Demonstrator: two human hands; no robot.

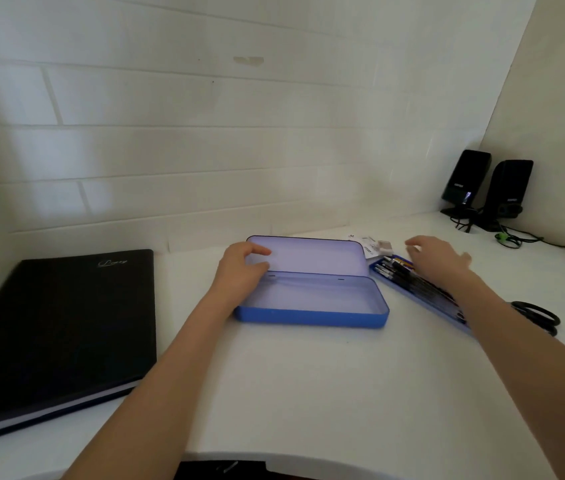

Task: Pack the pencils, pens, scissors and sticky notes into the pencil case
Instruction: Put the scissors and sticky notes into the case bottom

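A blue pencil case (312, 315) lies open and empty in the middle of the white desk, its lid (312, 254) tipped back. My left hand (239, 268) holds the lid's left end, fingers curled over its edge. To the right, a flat blue tray (386, 282) carries several pens and pencils (398, 270). My right hand (440, 258) hovers over that tray with fingers spread, slightly blurred, holding nothing. Black scissors (537, 315) lie right of my right forearm. Small white packets (374, 245), perhaps the sticky notes, sit behind the tray.
A large black notebook (59, 334) covers the desk's left side. Two black speakers (488, 188) with trailing cables (530, 239) stand in the far right corner against the wall. The desk's curved front edge (274, 457) runs below my arms.
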